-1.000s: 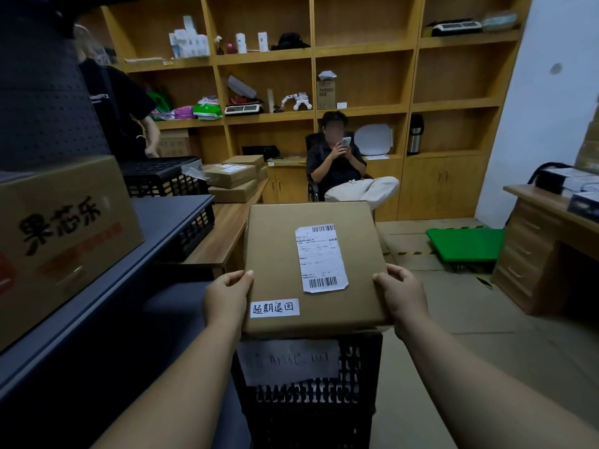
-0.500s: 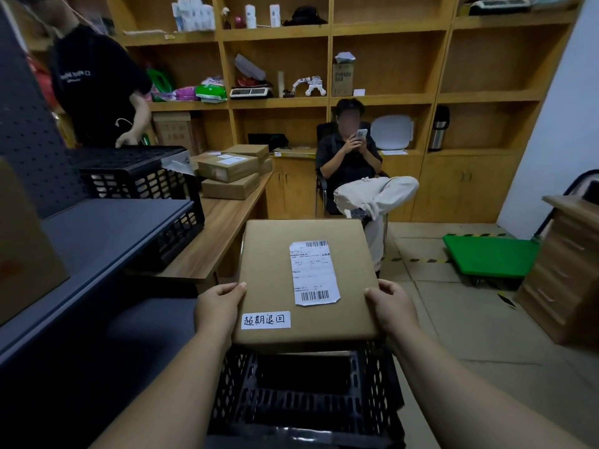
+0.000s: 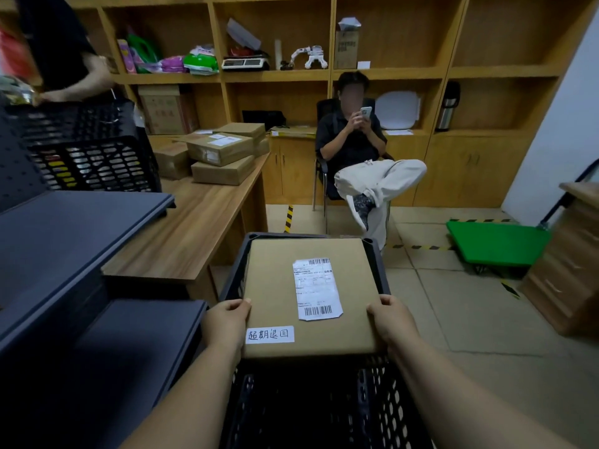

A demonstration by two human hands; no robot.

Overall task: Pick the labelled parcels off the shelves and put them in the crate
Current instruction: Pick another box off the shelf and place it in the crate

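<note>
- Wooden wall shelving [image 3: 389, 72] with cupboards below fills the far wall
- A wooden table [image 3: 194, 228] stands at left, beside dark grey metal shelves [image 3: 64, 228]
- Pale tiled floor [image 3: 470, 319] carries yellow-and-black tape
- A white wall [image 3: 557, 140] rises at right, a green platform cart [image 3: 496, 243] near it
- A wooden desk with drawers [image 3: 570, 270] at far right

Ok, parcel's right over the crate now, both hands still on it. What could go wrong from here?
1. The parcel looks nearly as wide as the crate opening, so it may catch on the rim and sit tilted instead of dropping in.
2. The left hand and right hand grip its side edges, so fingers could get pinched against the crate walls as it goes down.
</note>
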